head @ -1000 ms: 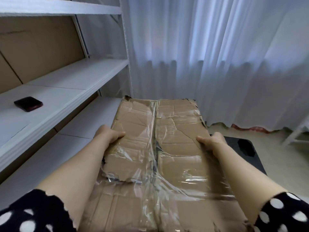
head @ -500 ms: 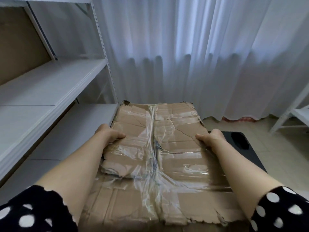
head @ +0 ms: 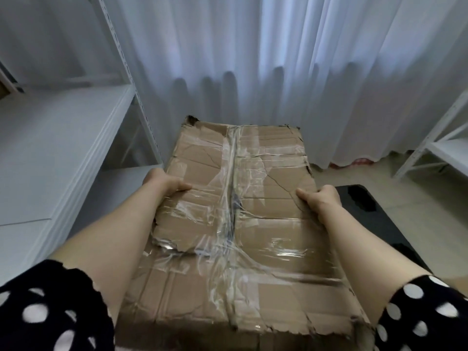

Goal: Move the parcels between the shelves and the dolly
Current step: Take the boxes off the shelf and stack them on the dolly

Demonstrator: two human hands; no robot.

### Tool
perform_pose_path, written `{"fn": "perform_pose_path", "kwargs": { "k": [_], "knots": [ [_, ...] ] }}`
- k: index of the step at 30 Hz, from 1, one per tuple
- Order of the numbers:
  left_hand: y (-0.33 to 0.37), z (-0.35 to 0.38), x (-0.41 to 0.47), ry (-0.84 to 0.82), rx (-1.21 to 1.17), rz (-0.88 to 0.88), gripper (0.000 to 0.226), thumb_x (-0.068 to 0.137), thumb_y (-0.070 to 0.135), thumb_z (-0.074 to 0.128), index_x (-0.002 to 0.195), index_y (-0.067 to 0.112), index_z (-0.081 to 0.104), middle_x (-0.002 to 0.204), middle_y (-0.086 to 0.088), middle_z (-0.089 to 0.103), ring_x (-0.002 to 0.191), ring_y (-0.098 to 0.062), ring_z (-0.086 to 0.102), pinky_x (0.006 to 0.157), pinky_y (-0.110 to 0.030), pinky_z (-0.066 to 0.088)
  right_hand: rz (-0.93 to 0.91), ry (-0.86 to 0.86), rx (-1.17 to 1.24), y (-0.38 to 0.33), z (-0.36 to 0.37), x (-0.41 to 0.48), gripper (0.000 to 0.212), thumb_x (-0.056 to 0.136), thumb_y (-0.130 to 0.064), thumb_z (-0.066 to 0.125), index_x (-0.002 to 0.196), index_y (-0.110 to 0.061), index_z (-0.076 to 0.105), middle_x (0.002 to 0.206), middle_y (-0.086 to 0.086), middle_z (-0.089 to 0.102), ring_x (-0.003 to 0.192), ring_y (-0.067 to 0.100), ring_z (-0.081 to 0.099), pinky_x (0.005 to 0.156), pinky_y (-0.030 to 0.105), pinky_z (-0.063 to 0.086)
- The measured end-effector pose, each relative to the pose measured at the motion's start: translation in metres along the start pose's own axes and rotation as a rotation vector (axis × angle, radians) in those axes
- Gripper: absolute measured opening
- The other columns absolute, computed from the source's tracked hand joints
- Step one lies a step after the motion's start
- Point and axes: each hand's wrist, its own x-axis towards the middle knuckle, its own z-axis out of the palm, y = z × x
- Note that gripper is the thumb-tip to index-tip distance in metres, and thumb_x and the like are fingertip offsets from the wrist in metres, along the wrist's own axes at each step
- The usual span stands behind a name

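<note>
the parcel (head: 233, 224) is a closed cardboard box, its top flaps taped down, so what is inside cannot be seen. to the left of the parcel stand the white shelves (head: 63, 138), with one broad board at about the height of the parcel's top and a lower board just beside its left edge. to the right of the parcel, low on the tiled floor (head: 417, 198), lies the black dolly (head: 395, 224), partly hidden behind the right forearm. the parcel is held up in front of the person, between the shelves and the dolly, and whether its underside rests on anything cannot be told.

the left hand (head: 162, 182) grips the parcel's left edge, thumb laid flat on the top and fingers curled down the side out of sight. the right hand (head: 321, 198) grips the right edge the same way, thumb on top. the two hands are well apart, one on each long side. black sleeves (head: 50, 312) with white dots cover the upper arms.

the parcel is brown, worn and creased, with torn edges at the near and far ends, a cracked flap and many strips of clear tape crossing the middle seam. beyond the parcel hangs a white curtain (head: 253, 72), and far right of the parcel stands a second rack (head: 443, 145).
</note>
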Motion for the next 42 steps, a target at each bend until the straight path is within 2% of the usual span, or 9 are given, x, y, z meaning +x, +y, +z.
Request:
{"fn": "perform_pose_path", "kwargs": {
  "k": [4, 8, 13, 18, 22, 25, 30, 37, 42],
  "knots": [
    [0.016, -0.003, 0.041, 0.049, 0.090, 0.072, 0.072, 0.066, 0.027, 0.086, 0.119, -0.009, 0.054, 0.121, -0.023, 0.060, 0.111, -0.037, 0.059, 0.091, -0.042, 0.049, -0.015, 0.043, 0.038, -0.017, 0.017, 0.022, 0.051, 0.081, -0.046, 0.070, 0.105, -0.003, 0.056, 0.106, 0.016, 0.061, 0.101, 0.036, 0.058, 0.087, 0.041, 0.049],
    [0.040, 0.006, 0.077, -0.001, 0.060, 0.058, 0.096, 0.062, 0.026, 0.090, 0.132, -0.010, 0.037, 0.131, -0.024, 0.050, 0.118, -0.036, 0.051, 0.103, -0.041, 0.041, 0.003, 0.076, 0.062, -0.025, 0.033, 0.050, 0.049, 0.081, -0.045, 0.070, 0.102, -0.002, 0.059, 0.102, 0.016, 0.063, 0.097, 0.035, 0.059, 0.082, 0.039, 0.048],
    [0.081, 0.030, 0.138, -0.003, 0.100, 0.085, 0.096, 0.064, 0.027, 0.089, 0.133, -0.009, 0.034, 0.135, -0.023, 0.045, 0.123, -0.035, 0.046, 0.106, -0.037, 0.036, 0.036, 0.080, 0.106, -0.035, 0.051, 0.109, 0.047, 0.082, -0.043, 0.069, 0.101, -0.002, 0.060, 0.100, 0.015, 0.064, 0.095, 0.034, 0.060, 0.080, 0.038, 0.049],
    [0.121, 0.079, 0.206, -0.047, 0.181, 0.131, 0.051, 0.069, 0.021, 0.085, 0.104, -0.001, 0.055, 0.116, -0.024, 0.061, 0.093, -0.033, 0.058, 0.088, -0.043, 0.049, 0.134, 0.077, 0.134, -0.032, 0.067, 0.179, 0.045, 0.082, -0.043, 0.069, 0.099, -0.002, 0.063, 0.097, 0.014, 0.066, 0.091, 0.033, 0.062, 0.081, 0.041, 0.052],
    [0.133, 0.126, 0.267, -0.067, 0.293, 0.122, 0.068, 0.060, 0.031, 0.089, 0.110, -0.005, 0.060, 0.111, -0.023, 0.064, 0.100, -0.037, 0.062, 0.086, -0.044, 0.052, 0.207, 0.110, 0.152, -0.021, 0.085, 0.227, 0.044, 0.082, -0.042, 0.068, 0.102, -0.003, 0.061, 0.099, 0.012, 0.066, 0.094, 0.032, 0.061, 0.085, 0.041, 0.051],
    [0.136, 0.167, 0.304, -0.116, 0.313, 0.108, 0.065, 0.061, 0.030, 0.089, 0.109, -0.004, 0.061, 0.109, -0.022, 0.064, 0.102, -0.038, 0.062, 0.087, -0.042, 0.052, 0.294, 0.133, 0.192, -0.003, 0.100, 0.254, 0.047, 0.083, -0.041, 0.069, 0.109, -0.004, 0.058, 0.104, 0.011, 0.064, 0.098, 0.032, 0.061, 0.084, 0.038, 0.050],
    [0.162, 0.247, 0.369, -0.230, 0.314, 0.116, 0.081, 0.055, 0.032, 0.093, 0.114, -0.005, 0.052, 0.120, -0.021, 0.059, 0.113, -0.036, 0.055, 0.100, -0.043, 0.045, 0.416, 0.224, 0.215, 0.025, 0.112, 0.309, 0.055, 0.082, -0.040, 0.071, 0.120, -0.002, 0.056, 0.116, 0.013, 0.064, 0.105, 0.033, 0.060, 0.088, 0.038, 0.049],
    [0.211, 0.338, 0.429, -0.362, 0.446, 0.240, 0.077, 0.063, 0.034, 0.088, 0.118, -0.005, 0.052, 0.120, -0.019, 0.058, 0.111, -0.037, 0.055, 0.095, -0.040, 0.045, 0.598, 0.343, 0.285, 0.054, 0.121, 0.375, 0.058, 0.085, -0.036, 0.069, 0.126, -0.001, 0.050, 0.121, 0.014, 0.059, 0.111, 0.035, 0.056, 0.090, 0.038, 0.046],
    [0.232, 0.381, 0.448, -0.418, 0.537, 0.310, 0.060, 0.064, 0.030, 0.088, 0.106, 0.004, 0.053, 0.111, -0.017, 0.060, 0.103, -0.036, 0.057, 0.081, -0.038, 0.046, 0.701, 0.350, 0.385, 0.086, 0.140, 0.399, 0.054, 0.077, -0.041, 0.075, 0.113, -0.005, 0.057, 0.108, 0.011, 0.065, 0.097, 0.032, 0.063, 0.088, 0.045, 0.053]
  ]
}}
